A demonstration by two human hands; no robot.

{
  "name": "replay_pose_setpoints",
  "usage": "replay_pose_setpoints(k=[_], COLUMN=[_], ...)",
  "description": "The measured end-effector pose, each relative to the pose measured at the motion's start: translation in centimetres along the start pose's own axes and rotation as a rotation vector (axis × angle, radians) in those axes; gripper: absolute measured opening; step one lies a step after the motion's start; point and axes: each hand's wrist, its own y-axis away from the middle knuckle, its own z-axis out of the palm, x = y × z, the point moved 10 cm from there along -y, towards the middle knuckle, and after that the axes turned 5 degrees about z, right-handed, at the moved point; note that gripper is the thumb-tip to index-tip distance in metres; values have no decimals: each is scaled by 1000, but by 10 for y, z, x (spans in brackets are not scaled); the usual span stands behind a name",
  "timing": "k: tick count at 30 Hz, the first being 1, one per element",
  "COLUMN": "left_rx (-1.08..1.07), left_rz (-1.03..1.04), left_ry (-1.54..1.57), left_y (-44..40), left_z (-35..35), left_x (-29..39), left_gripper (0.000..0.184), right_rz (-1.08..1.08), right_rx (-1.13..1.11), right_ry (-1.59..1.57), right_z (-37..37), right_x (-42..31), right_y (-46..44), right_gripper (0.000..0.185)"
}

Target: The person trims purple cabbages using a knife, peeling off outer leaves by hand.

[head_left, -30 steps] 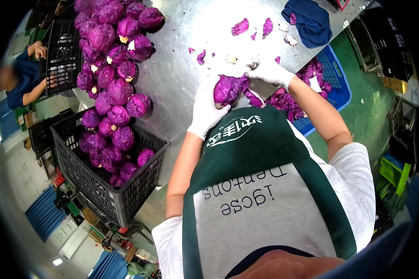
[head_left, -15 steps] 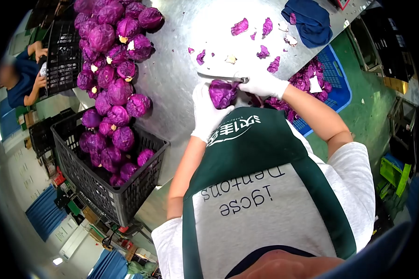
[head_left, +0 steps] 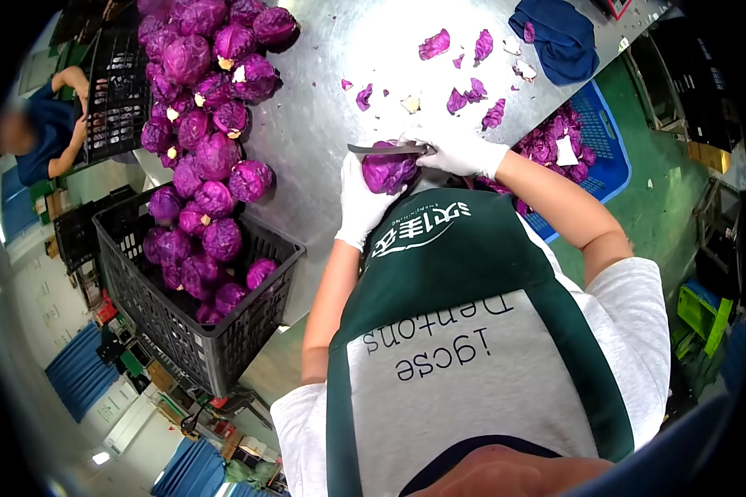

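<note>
My left hand (head_left: 363, 200), in a white glove, is wrapped round the left and lower side of a purple cabbage (head_left: 388, 172). A knife (head_left: 385, 150) lies across the top of that cabbage, its blade pointing left. Its handle is in my right hand (head_left: 458, 153), also gloved in white, with the fingers closed round it. Loose purple leaf pieces (head_left: 493, 114) are scattered on the metal table (head_left: 307, 178) beyond my hands.
Many cabbages (head_left: 215, 156) are piled at the left, above a black crate (head_left: 215, 352) holding more. A blue basket (head_left: 612, 157) of leaves stands at the right. A dark blue cloth (head_left: 559, 41) lies at the table's edge. Another person (head_left: 46, 132) is at far left.
The knife blade has come across the cabbage, which has been turned and sits slightly further left. More leaf pieces lie on the table near my right hand.
</note>
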Motion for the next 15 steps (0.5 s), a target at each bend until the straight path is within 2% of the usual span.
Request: replay_pose_setpoints(k=[3,4,7,8,11,12,13,15], left_rx=[30,34,40,33,-16,-37,-57,-51], left_rz=[-29,-46,-85,-68,9,49,89,161], left_ry=[132,193,304,283,230,204,179,87], left_y=[3,3,1,3,-3,-7,-9,-11], left_z=[-1,-2,-7,-9,-20,-24,-27,-38], left_x=[-18,-22,-23,-26,-9,1,9,17], left_gripper=[85,85,86,86,86,85,85,90], right_rz=[26,5,141,180,-135,-235,-356,-183], right_rx=[-142,-87,-31,-95,-27,-136,-70,-255], right_ry=[-24,-20,-329,-387,-196,-181,16,1], right_z=[7,2,-32,-37,-30,-26,-25,-21], right_x=[14,14,21,15,-32,-56,-76,-76], right_y=[-5,-4,-7,-6,-4,-4,-2,-9], right_gripper=[19,22,31,41,42,40,30,21])
